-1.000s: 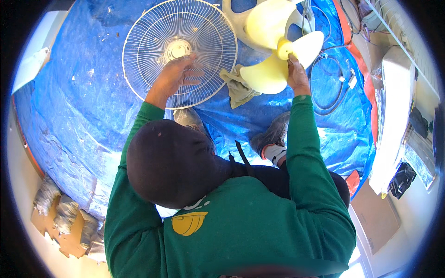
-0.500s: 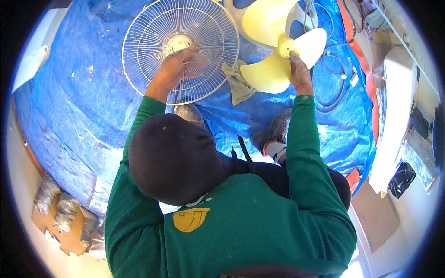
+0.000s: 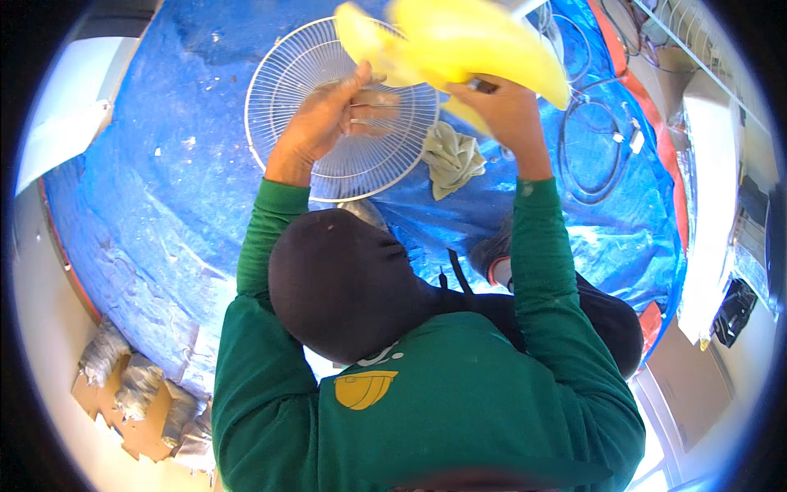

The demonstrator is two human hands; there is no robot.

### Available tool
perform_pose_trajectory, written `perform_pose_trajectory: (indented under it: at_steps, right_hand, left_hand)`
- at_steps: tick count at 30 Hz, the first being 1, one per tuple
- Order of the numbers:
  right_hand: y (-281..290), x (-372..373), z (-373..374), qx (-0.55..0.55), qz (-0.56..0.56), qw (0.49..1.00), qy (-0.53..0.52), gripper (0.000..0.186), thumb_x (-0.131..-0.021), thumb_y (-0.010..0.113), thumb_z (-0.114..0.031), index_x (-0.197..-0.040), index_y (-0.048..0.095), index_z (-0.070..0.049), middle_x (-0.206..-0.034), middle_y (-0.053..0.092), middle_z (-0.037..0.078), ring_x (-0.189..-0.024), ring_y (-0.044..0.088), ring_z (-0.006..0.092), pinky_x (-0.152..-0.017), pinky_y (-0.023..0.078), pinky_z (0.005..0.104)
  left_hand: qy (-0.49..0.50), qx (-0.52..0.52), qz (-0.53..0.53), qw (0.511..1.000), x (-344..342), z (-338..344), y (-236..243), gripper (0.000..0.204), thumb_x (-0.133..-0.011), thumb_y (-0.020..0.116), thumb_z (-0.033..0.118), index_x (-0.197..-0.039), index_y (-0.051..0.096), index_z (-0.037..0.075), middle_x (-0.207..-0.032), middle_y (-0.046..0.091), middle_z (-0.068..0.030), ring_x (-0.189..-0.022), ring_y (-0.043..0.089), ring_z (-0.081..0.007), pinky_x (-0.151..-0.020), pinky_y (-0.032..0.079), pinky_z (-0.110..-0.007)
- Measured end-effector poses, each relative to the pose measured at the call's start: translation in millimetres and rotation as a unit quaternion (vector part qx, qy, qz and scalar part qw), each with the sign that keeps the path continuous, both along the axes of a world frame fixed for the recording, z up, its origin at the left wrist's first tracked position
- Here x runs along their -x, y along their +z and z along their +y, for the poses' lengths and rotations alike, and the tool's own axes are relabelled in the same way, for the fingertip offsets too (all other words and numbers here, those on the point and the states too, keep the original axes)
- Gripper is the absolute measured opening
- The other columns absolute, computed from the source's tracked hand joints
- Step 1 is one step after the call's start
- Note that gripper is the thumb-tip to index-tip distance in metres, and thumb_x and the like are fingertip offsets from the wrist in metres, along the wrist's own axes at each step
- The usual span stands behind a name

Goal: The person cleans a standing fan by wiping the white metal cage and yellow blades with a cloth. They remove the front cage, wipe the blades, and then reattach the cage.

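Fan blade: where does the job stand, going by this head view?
Done: the white wire fan guard lies detached on the blue tarp. In hand: the right hand holds the yellow fan blade up, off any motor; the left hand reaches toward it above the guard. Left: blade and guard remain separate, a rag beside them.

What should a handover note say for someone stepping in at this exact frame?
Left hand: raised over the white wire fan grille, gripping a small pale part; exactly what it is cannot be told.
Right hand: holding the yellow fan blade up, off the blue tarp.
Nearby: a grey rag beside the grille, a black cable coiled to the right.
Done: blade is free of any fan body.
Left: blade and grille are still separate.
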State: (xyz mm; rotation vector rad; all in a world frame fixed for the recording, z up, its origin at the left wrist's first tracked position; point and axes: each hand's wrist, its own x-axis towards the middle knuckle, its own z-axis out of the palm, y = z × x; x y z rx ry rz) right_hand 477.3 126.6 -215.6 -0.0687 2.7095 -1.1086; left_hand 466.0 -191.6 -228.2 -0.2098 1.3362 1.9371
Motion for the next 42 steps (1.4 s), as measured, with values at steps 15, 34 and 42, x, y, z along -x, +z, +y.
perform_pose_trajectory:
  at_steps: [15,34,42]
  right_hand:
    - [10,2,-136,0.021,0.378,0.91,0.171,0.031,-0.095,0.073,-0.012,-0.124,0.073,-0.004,-0.139,0.071,0.016,-0.124,0.07,0.0347,-0.103,0.061,0.0444]
    - [-89,3,6,-0.272,-0.142,0.931,0.197,0.058,-0.097,0.074,-0.053,-0.136,0.073,-0.011,-0.122,0.079,0.02,-0.111,0.076,0.0444,-0.095,0.06,0.0544]
    - [-177,-85,1,-0.215,-0.109,0.967,0.08,0.047,-0.09,0.08,-0.044,-0.125,0.077,-0.012,-0.12,0.079,0.019,-0.112,0.076,0.0418,-0.096,0.061,0.0553]
  left_hand:
    - [0.163,-0.138,0.05,0.976,-11,-63,12,0.069,-0.104,0.066,0.023,-0.165,0.046,-0.002,-0.156,0.063,-0.0208,-0.137,0.068,-0.0326,-0.118,0.055,-0.044]
    - [0.224,0.026,0.069,0.972,-3,-86,-17,0.05,-0.099,0.069,0.012,-0.146,0.063,-0.005,-0.129,0.078,-0.0189,-0.108,0.08,-0.0301,-0.098,0.066,-0.042]
    - [0.255,-0.047,0.115,0.959,0,-81,-39,0.051,-0.096,0.081,0.007,-0.142,0.064,-0.004,-0.13,0.076,-0.0186,-0.113,0.079,-0.031,-0.097,0.069,-0.043]
